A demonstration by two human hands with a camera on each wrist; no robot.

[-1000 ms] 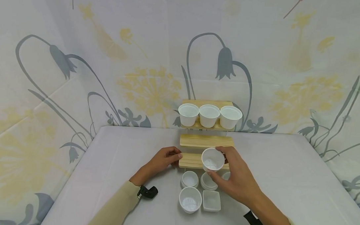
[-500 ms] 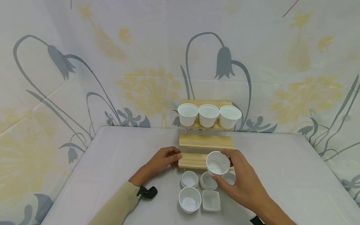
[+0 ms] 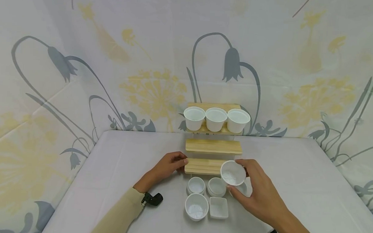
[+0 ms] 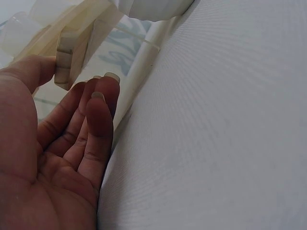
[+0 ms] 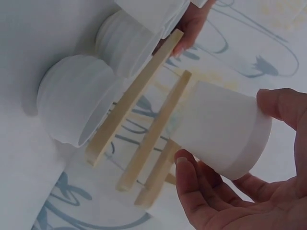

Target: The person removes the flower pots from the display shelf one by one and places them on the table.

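Pinching a white cup (image 3: pixel 233 176) between thumb and fingers, the right hand (image 3: pixel 259 194) holds it at the lower right of the head view's centre, tilted so that its mouth faces the camera. The cup covers the right end of the lowest wooden board (image 3: pixel 203 166) and part of a round container (image 3: pixel 242 189) behind it. The left hand (image 3: pixel 169 164) has its thumb against that board's left end, the other fingers bent beneath; whether they grip or only touch, one cannot tell. Above, toward the frame's centre, lies a bare middle board (image 3: pixel 214 146), and higher up three white cups (image 3: pixel 216 120) stand upright in a row on the top board (image 3: pixel 217 106). At lower centre, on the white counter (image 3: pixel 283 161), sit two ribbed round jars (image 3: pixel 196 186), with a larger round bowl (image 3: pixel 197 207) and a square dish (image 3: pixel 219 208) side by side below them. A flower-printed cloth (image 3: pixel 145 53) fills the upper frame.
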